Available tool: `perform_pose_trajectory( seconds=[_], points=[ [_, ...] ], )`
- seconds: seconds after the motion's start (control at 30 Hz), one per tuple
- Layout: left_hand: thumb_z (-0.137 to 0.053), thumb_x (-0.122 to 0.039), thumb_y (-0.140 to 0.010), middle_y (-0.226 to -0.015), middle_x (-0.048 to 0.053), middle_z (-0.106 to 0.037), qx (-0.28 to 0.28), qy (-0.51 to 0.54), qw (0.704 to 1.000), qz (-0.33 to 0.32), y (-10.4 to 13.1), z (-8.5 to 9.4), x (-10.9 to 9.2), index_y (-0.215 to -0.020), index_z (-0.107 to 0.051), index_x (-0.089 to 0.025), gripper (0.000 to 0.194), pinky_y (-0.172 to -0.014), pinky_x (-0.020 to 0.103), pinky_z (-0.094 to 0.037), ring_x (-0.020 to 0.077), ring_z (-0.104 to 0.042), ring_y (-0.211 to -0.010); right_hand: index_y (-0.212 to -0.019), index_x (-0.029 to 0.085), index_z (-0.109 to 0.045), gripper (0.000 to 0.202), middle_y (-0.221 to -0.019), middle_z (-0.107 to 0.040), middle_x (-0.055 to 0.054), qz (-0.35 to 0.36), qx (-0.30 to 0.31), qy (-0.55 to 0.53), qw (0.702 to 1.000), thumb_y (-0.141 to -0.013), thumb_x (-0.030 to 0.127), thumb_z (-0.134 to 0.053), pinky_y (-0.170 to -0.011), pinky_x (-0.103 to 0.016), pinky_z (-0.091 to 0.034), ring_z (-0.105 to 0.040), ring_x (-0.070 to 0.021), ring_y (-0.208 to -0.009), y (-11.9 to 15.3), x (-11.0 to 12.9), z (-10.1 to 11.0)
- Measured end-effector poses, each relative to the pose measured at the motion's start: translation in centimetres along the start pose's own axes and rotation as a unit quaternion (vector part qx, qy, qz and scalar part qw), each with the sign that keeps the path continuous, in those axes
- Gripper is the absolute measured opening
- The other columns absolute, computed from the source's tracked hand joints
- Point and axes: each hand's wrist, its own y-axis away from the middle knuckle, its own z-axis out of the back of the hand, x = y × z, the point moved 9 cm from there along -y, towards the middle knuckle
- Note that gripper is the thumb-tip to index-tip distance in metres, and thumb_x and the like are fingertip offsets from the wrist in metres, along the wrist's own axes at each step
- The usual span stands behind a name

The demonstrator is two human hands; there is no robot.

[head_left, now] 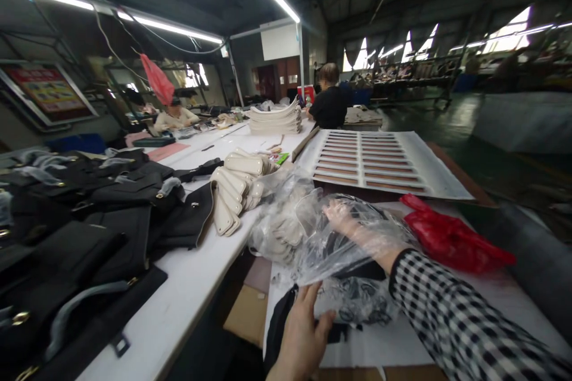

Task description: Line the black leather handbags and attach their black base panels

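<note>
A clear plastic bag (pixel 313 256) with black pieces (pixel 346 244) inside lies on the white table in front of me. My right hand (pixel 343 219) reaches forward within the bag, its fingers blurred behind the film. Whether they grip anything is hidden. My left hand (pixel 301 330) is at the bag's near edge, fingers stretched and thumb apart. Beside it lies a black piece (pixel 281 315). A second crumpled clear bag (pixel 353 297) with dark cords or strips lies between my hands. Just left, clear plastic covers a heap of pale pieces (pixel 281 232).
Black bags (pixel 111 208) with wrapped handles cover the left table. Pale rounded pieces (pixel 232 190) fan out beside them. A red plastic bag (pixel 451 238) lies right of my arm, and a slotted white board (pixel 370 161) is behind. A person in black (pixel 329 104) sits further back.
</note>
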Motion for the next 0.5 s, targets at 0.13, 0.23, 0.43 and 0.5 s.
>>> perform_pose_trajectory(
  seconds=[0.13,0.23,0.43,0.5],
  points=[
    [-0.060,-0.041,-0.086,-0.136,0.016,-0.057,-0.043,0.137,0.989,0.033,-2.5,2.1,-0.7,-0.136,-0.049,-0.016,0.057,-0.108,0.042,-0.042,0.0280,-0.054,-0.126,-0.117,0.018,-0.066,0.036,-0.132,-0.059,-0.017,0.103,0.031,0.000,0.994,-0.086,0.007,-0.051,-0.097,-0.043,-0.044,-0.053,-0.0318,-0.121,5.3,1.5,1.5],
    [-0.063,-0.046,-0.085,-0.142,0.015,-0.051,-0.086,0.286,0.954,0.025,-4.7,4.3,-2.7,-0.137,-0.045,-0.019,0.061,-0.104,0.037,-0.044,0.0271,-0.051,-0.129,-0.122,0.021,-0.063,0.040,-0.144,-0.051,-0.014,0.174,0.043,-0.007,0.984,-0.086,0.009,-0.050,-0.099,-0.053,-0.043,-0.048,-0.0352,-0.128,12.5,2.6,1.8],
    [-0.071,-0.052,-0.078,-0.115,0.011,-0.068,-0.053,0.351,0.925,0.135,-6.5,3.4,-0.2,-0.111,-0.062,-0.015,0.051,-0.090,0.031,-0.048,0.0239,-0.062,-0.108,-0.106,0.021,-0.066,0.031,-0.129,-0.063,-0.017,0.461,-0.062,-0.011,0.885,-0.093,0.009,-0.041,-0.096,-0.058,-0.046,-0.058,-0.0317,-0.118,27.1,7.0,6.1],
    [-0.074,-0.055,-0.072,-0.096,0.010,-0.071,-0.029,0.347,0.919,0.186,-5.5,1.5,2.3,-0.095,-0.067,-0.011,0.050,-0.081,0.029,-0.049,0.0218,-0.064,-0.093,-0.104,0.021,-0.066,0.031,-0.130,-0.062,-0.015,0.456,-0.066,-0.014,0.887,-0.093,0.010,-0.040,-0.098,-0.053,-0.047,-0.057,-0.0301,-0.119,27.3,7.3,7.8]
  ],
)
